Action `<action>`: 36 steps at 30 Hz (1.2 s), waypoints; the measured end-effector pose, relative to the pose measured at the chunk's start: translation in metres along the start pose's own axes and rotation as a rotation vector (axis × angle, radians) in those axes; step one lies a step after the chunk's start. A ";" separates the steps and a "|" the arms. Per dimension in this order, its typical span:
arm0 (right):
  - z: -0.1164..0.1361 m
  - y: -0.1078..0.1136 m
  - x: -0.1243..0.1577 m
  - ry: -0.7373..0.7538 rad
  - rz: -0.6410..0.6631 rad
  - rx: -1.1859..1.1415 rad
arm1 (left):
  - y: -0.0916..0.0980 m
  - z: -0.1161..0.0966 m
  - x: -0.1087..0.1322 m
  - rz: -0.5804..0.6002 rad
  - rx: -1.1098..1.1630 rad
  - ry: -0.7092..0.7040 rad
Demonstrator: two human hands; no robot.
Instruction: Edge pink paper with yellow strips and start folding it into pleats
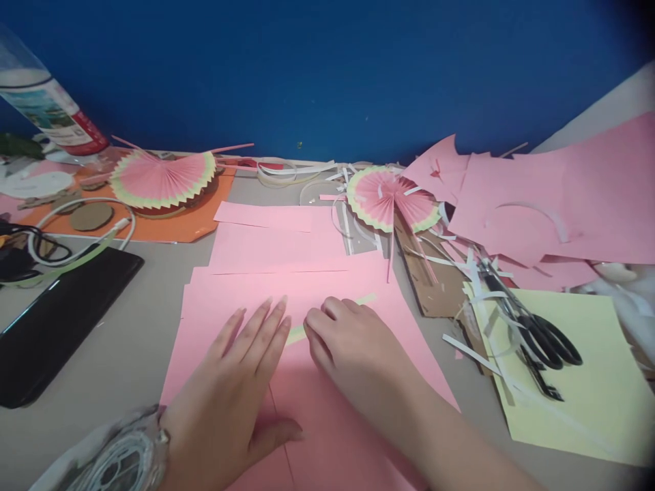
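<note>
My left hand (245, 354) lies flat on a pink paper sheet (225, 293), fingers stretched out and thumb spread to the side. Just right of its fingertips, a narrow yellow-green paper strip (297, 334) lies slantwise across the pink paper. My right hand (345, 341) is closed over the strip's middle, with fingers curled; the strip's far end comes out beyond the knuckles. My right fingertips are hidden under the hand. A fold or edge line runs down the pink paper between my hands.
Pleated pink paper fans with yellow edges, one at left (164, 181) and one at right (391, 198), stand behind. Black-handled scissors (547, 337) rest on yellow paper (573, 409). A phone (66, 320), a white cable (76, 201) and a bottle (61, 116) are at left; pink scraps (537, 198) at right.
</note>
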State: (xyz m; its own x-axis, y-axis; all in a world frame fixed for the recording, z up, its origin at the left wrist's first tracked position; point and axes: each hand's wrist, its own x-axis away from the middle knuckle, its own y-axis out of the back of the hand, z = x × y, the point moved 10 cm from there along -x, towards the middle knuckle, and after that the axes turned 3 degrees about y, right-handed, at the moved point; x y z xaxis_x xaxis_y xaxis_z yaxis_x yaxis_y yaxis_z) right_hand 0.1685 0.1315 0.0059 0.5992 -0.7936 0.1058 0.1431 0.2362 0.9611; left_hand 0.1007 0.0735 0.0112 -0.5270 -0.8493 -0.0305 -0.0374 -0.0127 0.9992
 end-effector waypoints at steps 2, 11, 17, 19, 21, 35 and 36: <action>0.000 -0.001 -0.001 0.012 -0.005 0.012 | 0.003 -0.007 0.003 -0.045 -0.020 -0.018; 0.005 0.005 0.005 0.079 -0.104 0.016 | -0.009 -0.014 0.000 -0.098 -0.116 -0.122; 0.010 0.018 0.014 0.039 -0.349 0.150 | -0.013 -0.012 0.001 -0.166 -0.105 -0.097; 0.012 0.020 0.015 0.026 -0.395 0.186 | -0.012 -0.012 0.001 -0.177 -0.110 -0.094; 0.013 0.017 0.013 0.013 -0.361 0.191 | -0.011 -0.013 0.000 -0.184 -0.120 -0.097; 0.014 0.018 0.022 -0.040 -0.275 0.245 | -0.011 -0.014 0.000 -0.155 -0.125 -0.105; 0.016 0.019 0.023 -0.035 -0.279 0.255 | -0.011 -0.014 0.000 -0.153 -0.122 -0.101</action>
State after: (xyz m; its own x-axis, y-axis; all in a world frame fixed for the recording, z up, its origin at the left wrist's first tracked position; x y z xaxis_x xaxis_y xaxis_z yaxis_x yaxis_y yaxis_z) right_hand 0.1724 0.1091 0.0301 0.5367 -0.8276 -0.1644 0.0939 -0.1351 0.9864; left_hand 0.1130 0.0668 0.0004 -0.6055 -0.7756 -0.1786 -0.0239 -0.2066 0.9781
